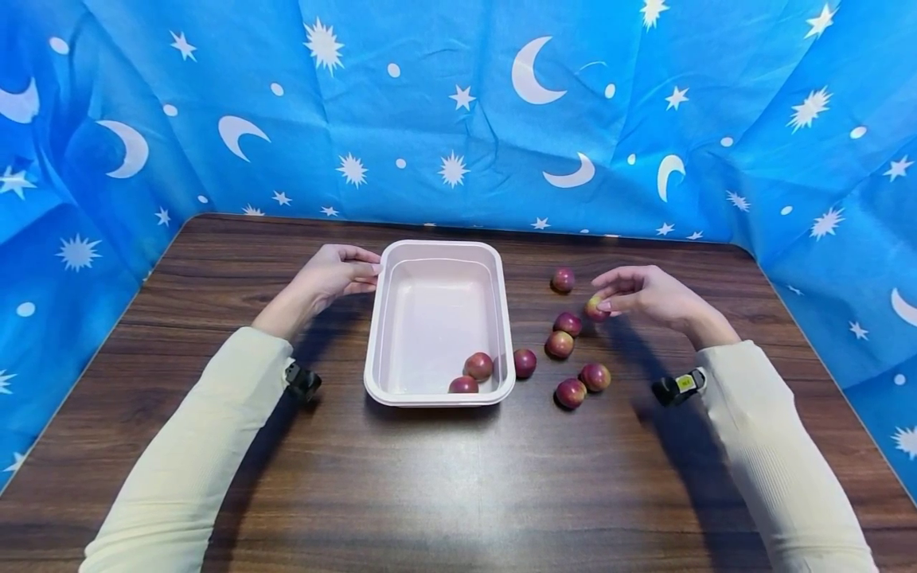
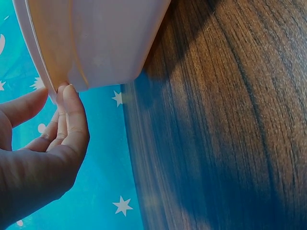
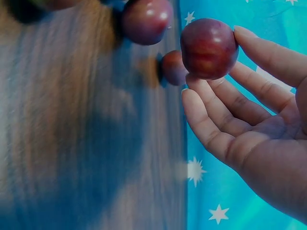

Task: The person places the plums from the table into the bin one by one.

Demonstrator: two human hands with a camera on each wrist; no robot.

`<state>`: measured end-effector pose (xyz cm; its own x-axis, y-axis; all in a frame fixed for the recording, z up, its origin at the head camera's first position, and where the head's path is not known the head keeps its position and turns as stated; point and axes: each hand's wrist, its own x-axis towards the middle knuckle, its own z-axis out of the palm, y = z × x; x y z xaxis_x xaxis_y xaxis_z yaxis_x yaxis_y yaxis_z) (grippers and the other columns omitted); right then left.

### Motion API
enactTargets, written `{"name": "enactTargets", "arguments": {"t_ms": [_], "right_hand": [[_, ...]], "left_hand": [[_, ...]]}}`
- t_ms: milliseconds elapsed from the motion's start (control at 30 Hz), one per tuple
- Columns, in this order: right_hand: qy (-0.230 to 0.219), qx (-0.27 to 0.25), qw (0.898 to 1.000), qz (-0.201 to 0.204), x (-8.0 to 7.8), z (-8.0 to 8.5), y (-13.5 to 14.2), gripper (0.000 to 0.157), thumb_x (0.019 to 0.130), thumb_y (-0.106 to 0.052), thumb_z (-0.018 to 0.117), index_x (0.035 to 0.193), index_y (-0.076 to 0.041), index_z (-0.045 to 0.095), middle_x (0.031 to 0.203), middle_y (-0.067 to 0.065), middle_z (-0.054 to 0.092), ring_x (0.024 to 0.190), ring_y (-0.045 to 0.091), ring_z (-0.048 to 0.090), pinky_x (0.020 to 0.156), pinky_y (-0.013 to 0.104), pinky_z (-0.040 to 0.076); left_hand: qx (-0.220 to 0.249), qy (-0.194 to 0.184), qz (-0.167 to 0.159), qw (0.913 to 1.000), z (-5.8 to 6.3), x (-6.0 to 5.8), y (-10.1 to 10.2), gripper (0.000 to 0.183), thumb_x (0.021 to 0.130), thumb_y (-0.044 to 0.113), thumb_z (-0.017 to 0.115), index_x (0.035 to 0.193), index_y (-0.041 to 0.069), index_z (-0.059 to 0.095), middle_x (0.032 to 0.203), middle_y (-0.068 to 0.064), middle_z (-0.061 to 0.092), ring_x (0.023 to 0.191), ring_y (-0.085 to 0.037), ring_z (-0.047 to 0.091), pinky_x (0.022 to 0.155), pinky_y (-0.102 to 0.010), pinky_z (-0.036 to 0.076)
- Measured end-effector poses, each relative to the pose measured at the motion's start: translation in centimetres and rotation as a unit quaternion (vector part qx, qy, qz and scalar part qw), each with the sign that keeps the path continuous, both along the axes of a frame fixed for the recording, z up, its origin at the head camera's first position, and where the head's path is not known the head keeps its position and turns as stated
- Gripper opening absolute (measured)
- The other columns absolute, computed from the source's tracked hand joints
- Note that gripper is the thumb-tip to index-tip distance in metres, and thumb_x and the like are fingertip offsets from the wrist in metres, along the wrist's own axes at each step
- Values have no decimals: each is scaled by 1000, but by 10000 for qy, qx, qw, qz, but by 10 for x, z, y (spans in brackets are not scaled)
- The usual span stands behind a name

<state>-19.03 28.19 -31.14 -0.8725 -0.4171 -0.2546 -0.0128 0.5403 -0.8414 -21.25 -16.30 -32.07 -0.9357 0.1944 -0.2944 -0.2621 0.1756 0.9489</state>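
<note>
My left hand (image 1: 325, 278) pinches the left rim of a pale pink plastic tub (image 1: 440, 310); in the left wrist view, the thumb and fingers meet at the tub's edge. Two plums (image 1: 478, 366) lie inside at its near right corner. To the right, my right hand (image 1: 657, 298) holds a red-yellow plum (image 3: 209, 49) between thumb and fingertips. In the right wrist view it looks raised off the table. Several loose plums (image 1: 559, 344) are scattered between the tub and that hand.
One plum (image 1: 525, 363) lies right beside the tub's right wall, and another plum (image 1: 563, 279) sits farther back. Everything stands on a dark wooden table (image 1: 430, 493). A blue cloth (image 1: 430, 103) with moons and stars hangs behind and at the sides.
</note>
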Motion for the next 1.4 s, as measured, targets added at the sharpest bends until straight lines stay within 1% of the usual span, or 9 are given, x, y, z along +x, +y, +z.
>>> {"name": "enactTargets", "arguments": {"t_ms": [67, 300, 467, 633, 933, 1000, 1167, 1267, 1400], "right_hand": [[26, -1, 10000, 36, -2, 4, -3, 42, 88, -12, 61, 123, 7, 46, 105, 18, 60, 90, 17, 61, 86, 41, 51], [97, 41, 9998, -152, -9, 15, -18, 41, 87, -11, 63, 122, 4, 49, 103, 14, 62, 89, 19, 62, 83, 40, 52], [330, 113, 9994, -36, -15, 21, -32, 39, 86, -12, 64, 120, 4, 52, 102, 13, 63, 89, 19, 61, 81, 36, 53], [490, 177, 9986, 131, -22, 26, -45, 37, 86, -15, 65, 119, 0, 54, 102, 13, 64, 90, 20, 61, 83, 37, 52], [547, 35, 9978, 371, -29, 36, -69, 36, 86, -16, 64, 118, -2, 55, 102, 12, 64, 88, 25, 61, 78, 34, 53], [559, 88, 9977, 383, -30, 36, -73, 36, 86, -18, 65, 118, -4, 56, 102, 11, 64, 90, 24, 60, 80, 33, 51], [531, 112, 9975, 450, -34, 38, -83, 36, 85, -20, 66, 117, -7, 57, 102, 9, 65, 93, 21, 59, 86, 40, 46], [517, 58, 9974, 496, -36, 38, -88, 35, 85, -18, 66, 117, -7, 57, 102, 9, 65, 92, 21, 60, 81, 41, 49], [505, 19, 9973, 536, -36, 39, -93, 35, 85, -18, 66, 117, -7, 57, 102, 9, 65, 90, 22, 61, 74, 33, 52]], "left_hand": [[11, 4, -15, 10000, 0, 0, 0, 36, 90, 1, 53, 121, -14, 43, 88, -7, 56, 70, -9, 61, 77, -25, 54], [-21, 4, -31, 10000, 2, 1, 0, 36, 91, 1, 53, 122, -14, 42, 88, -7, 57, 70, -9, 60, 76, -23, 54], [2, -2, -23, 10000, 1, 1, 0, 36, 91, 1, 53, 122, -14, 42, 89, -8, 56, 71, -9, 60, 79, -26, 54], [-39, 6, -16, 10000, 1, 2, 0, 36, 91, 1, 53, 122, -14, 43, 90, -8, 55, 70, -9, 60, 79, -26, 54], [-8, -12, 8, 10000, 2, 2, 0, 35, 91, 0, 52, 121, -14, 42, 89, -8, 55, 70, -9, 60, 79, -25, 54], [0, -15, 9, 10000, 2, 2, 1, 35, 91, 0, 53, 121, -14, 42, 88, -8, 56, 70, -9, 60, 79, -25, 54], [41, 15, 4, 10000, 4, 3, 1, 35, 90, 0, 53, 120, -15, 42, 84, -6, 56, 69, -8, 60, 78, -25, 54], [89, 53, -11, 9999, 4, 3, 2, 34, 90, -1, 53, 119, -16, 42, 81, -4, 57, 67, -8, 60, 76, -24, 54], [123, 58, -9, 9999, 4, 3, 2, 34, 90, -1, 53, 119, -16, 42, 80, -3, 57, 67, -8, 60, 76, -24, 54]]}}
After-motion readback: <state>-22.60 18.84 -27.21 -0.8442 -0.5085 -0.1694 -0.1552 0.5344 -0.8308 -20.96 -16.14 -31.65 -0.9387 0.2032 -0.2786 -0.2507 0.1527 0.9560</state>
